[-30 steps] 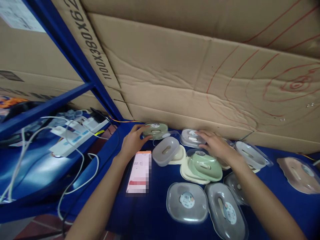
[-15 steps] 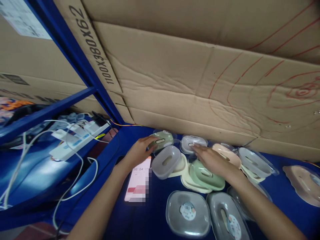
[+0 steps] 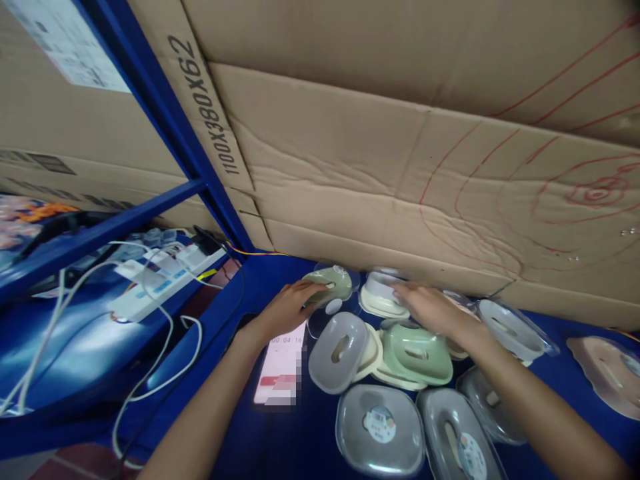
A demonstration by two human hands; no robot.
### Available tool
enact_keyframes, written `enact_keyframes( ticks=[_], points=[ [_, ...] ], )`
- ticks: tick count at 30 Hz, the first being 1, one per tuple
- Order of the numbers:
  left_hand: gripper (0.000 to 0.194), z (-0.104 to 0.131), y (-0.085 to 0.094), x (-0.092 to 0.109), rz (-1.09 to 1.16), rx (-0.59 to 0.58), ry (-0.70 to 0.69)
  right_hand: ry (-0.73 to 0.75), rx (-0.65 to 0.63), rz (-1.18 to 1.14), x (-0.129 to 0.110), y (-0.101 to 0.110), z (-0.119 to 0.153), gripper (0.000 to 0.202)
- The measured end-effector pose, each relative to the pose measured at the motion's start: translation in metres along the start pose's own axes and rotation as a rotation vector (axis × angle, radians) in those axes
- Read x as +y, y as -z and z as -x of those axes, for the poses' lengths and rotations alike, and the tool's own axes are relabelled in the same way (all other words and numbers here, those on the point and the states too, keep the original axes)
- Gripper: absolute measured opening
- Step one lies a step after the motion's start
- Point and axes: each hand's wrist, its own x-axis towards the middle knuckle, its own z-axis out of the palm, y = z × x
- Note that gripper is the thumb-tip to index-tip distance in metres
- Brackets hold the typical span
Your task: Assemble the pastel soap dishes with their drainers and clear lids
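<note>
Change shows most plainly beyond the right side of the phone with a lit pink-and-white screen (image 3: 280, 367), where we now see a grey rounded plastic dish (image 3: 383, 285) tipped so that its side shows above a cream rounded plastic tray (image 3: 383, 308); half a second ago it lay flatter and less of the tray showed. The right hand (image 3: 430, 307) reaches the dish's right end with bent fingers, but we cannot tell whether they pinch it or only touch it. For the work in hand, we judge this to mean that dish and tray are being parted or shifted against each other. Closer to the phone, just past its far end and to its right, the left hand (image 3: 287, 307) looks closed on the left end of an olive-green oval plastic dish (image 3: 339, 283), its fingers lying over the edge; this dish has turned too, and a clear plastic cover (image 3: 356, 288) now shows behind its right end. We take it that both hands are busy at once on separate pieces. In looks, the olive-green dish is smooth and tilted, with a pale patch near its middle, while the grey one is paler and softly rounded, partly hidden by the fingertips. Immediately right of the phone we find a lilac-grey slotted plastic dish (image 3: 327, 360) leaning, and farther right of it a mint-green slotted plastic dish (image 3: 420, 343), neither of them held.
</note>
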Motion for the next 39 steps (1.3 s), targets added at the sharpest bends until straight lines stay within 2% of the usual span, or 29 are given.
enact_keyframes(
  ticks=[4,8,12,17,20,24,27,30,33,35,37,39],
  points=[
    [0.029,-0.001,0.002,0.004,0.045,0.068,0.002,-0.07,0.115,-0.051,0.009,0.022,0.022,0.04],
    [0.036,0.0,0.01,0.013,0.094,0.131,0.009,-0.056,0.26,-0.025,0.017,0.036,0.064,0.035],
    [0.037,-0.005,0.016,0.023,0.143,0.14,-0.033,-0.079,0.362,0.244,0.037,0.029,0.099,0.034],
    [0.037,-0.019,0.008,0.023,0.105,0.168,-0.075,-0.06,0.344,0.394,0.057,0.017,0.117,0.039],
    [0.036,-0.024,0.005,0.018,-0.066,0.209,-0.028,-0.05,0.419,0.359,0.039,0.016,0.13,0.043],
    [0.037,-0.02,0.014,0.022,-0.169,0.213,0.025,0.087,0.39,0.159,-0.028,0.013,0.159,0.047],
    [0.039,0.003,0.021,0.048,-0.25,0.207,0.019,0.234,0.383,0.177,-0.077,-0.004,0.181,0.034],
    [0.034,0.046,0.019,0.09,-0.285,0.198,-0.051,0.318,0.405,0.285,-0.1,-0.035,0.198,0.042],
    [0.037,0.09,0.003,0.13,-0.278,0.184,-0.136,0.173,0.474,0.38,-0.099,-0.069,0.215,0.049],
    [0.051,0.11,-0.013,0.147,-0.326,0.142,-0.183,0.04,0.506,0.394,-0.094,-0.083,0.226,0.054],
    [0.068,0.12,-0.028,0.156,-0.367,0.13,-0.206,-0.029,0.514,0.351,-0.089,-0.088,0.235,0.058],
    [0.078,0.124,-0.04,0.16,-0.388,0.135,-0.213,-0.035,0.509,0.272,-0.086,-0.086,0.242,0.06]
  ],
)
